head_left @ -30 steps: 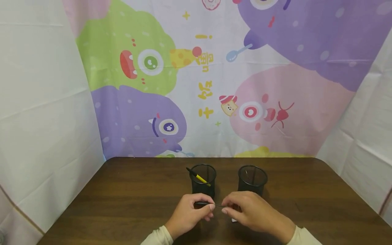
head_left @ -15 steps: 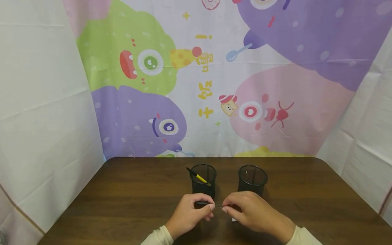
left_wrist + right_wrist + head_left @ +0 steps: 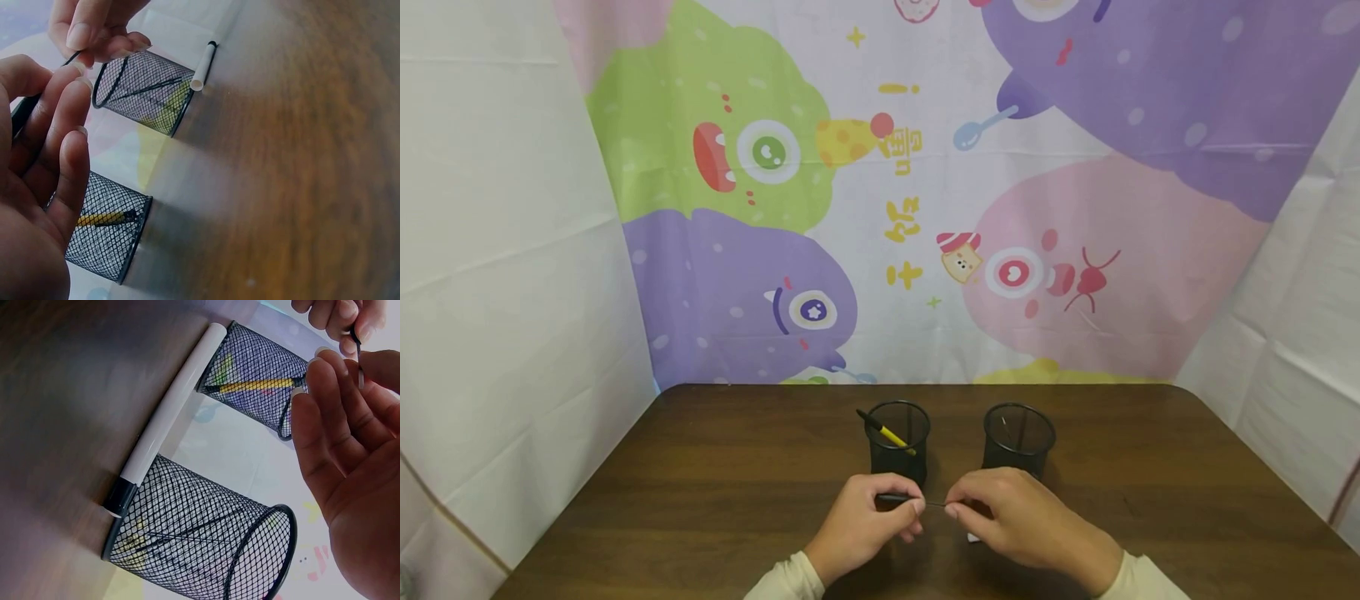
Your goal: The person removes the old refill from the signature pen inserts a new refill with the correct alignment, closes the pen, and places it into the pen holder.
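My left hand (image 3: pixel 867 518) holds a slim black pen-like stick (image 3: pixel 892 498), its thumb and forefinger closed near one end. From that end a thin dark rod (image 3: pixel 936 503) reaches across to my right hand (image 3: pixel 1022 517), whose thumb and forefinger pinch its far end. The right wrist view shows a pale tip (image 3: pixel 360 379) on the rod; the exact kind of tool or pen cannot be told. Beneath my right hand lies a white marker with a black end (image 3: pixel 169 409), mostly hidden in the head view.
Behind my left hand stands a black mesh pen cup (image 3: pixel 897 467) with a yellow and black pen (image 3: pixel 891 437) leaning in it. Another mesh cup (image 3: pixel 1017 454), behind my right hand, holds thin dark sticks. Both stand on the brown wooden table (image 3: pixel 737 500).
My right fingertips have shifted very slightly to the right, so a little more of the thin rod shows between the hands. My left hand has stayed almost still.
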`<action>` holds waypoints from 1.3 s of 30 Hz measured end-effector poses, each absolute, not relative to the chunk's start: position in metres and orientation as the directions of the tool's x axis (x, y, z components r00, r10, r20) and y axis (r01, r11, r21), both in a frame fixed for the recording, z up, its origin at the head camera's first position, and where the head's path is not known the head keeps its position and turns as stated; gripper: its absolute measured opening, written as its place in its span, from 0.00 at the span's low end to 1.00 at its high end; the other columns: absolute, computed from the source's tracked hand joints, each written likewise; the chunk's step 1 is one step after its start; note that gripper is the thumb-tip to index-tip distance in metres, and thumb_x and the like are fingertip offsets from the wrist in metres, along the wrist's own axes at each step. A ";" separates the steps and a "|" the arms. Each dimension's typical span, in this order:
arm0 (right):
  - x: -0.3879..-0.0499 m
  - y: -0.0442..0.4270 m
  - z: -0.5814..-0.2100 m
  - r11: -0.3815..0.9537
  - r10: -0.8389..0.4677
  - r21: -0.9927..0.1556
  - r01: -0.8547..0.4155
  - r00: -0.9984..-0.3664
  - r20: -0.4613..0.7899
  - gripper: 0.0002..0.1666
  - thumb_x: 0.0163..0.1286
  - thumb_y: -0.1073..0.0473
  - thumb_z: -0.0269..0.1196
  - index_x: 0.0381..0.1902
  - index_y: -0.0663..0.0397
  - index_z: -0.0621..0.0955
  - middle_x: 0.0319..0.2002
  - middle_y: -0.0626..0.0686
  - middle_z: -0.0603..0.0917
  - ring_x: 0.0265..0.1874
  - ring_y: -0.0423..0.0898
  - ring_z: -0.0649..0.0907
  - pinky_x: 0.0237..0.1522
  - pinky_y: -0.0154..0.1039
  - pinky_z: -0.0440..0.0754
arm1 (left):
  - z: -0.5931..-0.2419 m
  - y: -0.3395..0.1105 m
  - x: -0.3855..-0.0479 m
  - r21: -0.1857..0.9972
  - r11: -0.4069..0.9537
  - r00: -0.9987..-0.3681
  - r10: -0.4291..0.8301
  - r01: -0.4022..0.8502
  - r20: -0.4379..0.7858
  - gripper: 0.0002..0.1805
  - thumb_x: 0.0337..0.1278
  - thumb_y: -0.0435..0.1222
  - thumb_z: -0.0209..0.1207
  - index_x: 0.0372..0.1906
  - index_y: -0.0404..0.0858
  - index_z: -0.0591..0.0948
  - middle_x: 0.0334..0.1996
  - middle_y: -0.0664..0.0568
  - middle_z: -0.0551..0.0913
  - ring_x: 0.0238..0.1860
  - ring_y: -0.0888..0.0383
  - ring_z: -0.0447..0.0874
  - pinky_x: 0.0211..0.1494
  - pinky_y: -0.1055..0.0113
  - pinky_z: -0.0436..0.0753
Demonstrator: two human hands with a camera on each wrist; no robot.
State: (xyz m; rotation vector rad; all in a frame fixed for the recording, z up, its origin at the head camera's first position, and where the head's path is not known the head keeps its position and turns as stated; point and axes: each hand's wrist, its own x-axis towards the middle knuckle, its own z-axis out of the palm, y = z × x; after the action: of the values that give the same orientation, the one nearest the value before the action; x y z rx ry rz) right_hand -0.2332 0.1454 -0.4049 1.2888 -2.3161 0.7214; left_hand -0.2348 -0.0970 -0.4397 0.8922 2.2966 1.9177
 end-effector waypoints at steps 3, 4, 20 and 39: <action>-0.233 0.146 -0.404 0.441 -0.655 -0.238 -0.865 -0.492 0.574 0.03 0.70 0.58 0.67 0.35 0.41 0.84 0.29 0.31 0.79 0.27 0.27 0.75 0.31 0.22 0.75 | -0.440 -0.098 -0.236 0.903 0.096 -0.835 0.433 0.418 0.340 0.09 0.66 0.36 0.64 0.38 0.31 0.85 0.23 0.52 0.87 0.23 0.55 0.87 0.31 0.60 0.88; -0.234 0.146 -0.403 0.438 -0.655 -0.241 -0.866 -0.491 0.574 0.03 0.70 0.58 0.67 0.35 0.42 0.84 0.29 0.31 0.79 0.27 0.27 0.75 0.30 0.22 0.75 | -0.440 -0.098 -0.236 0.902 0.101 -0.834 0.433 0.421 0.341 0.10 0.66 0.36 0.64 0.38 0.31 0.85 0.23 0.53 0.86 0.23 0.55 0.87 0.31 0.59 0.88; -0.234 0.147 -0.403 0.419 -0.650 -0.266 -0.868 -0.491 0.580 0.05 0.68 0.61 0.68 0.35 0.42 0.84 0.29 0.32 0.80 0.26 0.26 0.75 0.29 0.21 0.74 | -0.441 -0.099 -0.237 0.902 0.098 -0.839 0.420 0.420 0.345 0.09 0.65 0.34 0.64 0.37 0.29 0.84 0.24 0.52 0.86 0.24 0.54 0.87 0.32 0.59 0.88; -0.237 0.150 -0.404 0.446 -0.633 -0.253 -0.859 -0.502 0.589 0.08 0.67 0.62 0.68 0.34 0.39 0.83 0.28 0.31 0.78 0.25 0.27 0.74 0.29 0.20 0.73 | -0.441 -0.100 -0.238 0.903 0.093 -0.852 0.383 0.419 0.356 0.09 0.65 0.34 0.64 0.37 0.29 0.84 0.23 0.52 0.86 0.24 0.56 0.87 0.32 0.59 0.88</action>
State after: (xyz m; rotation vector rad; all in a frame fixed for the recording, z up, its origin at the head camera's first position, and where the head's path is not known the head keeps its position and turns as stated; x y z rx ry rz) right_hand -0.2373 0.1498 -0.4040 1.2588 -2.2913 0.7474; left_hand -0.2382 -0.1005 -0.4407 0.8606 2.3446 1.9541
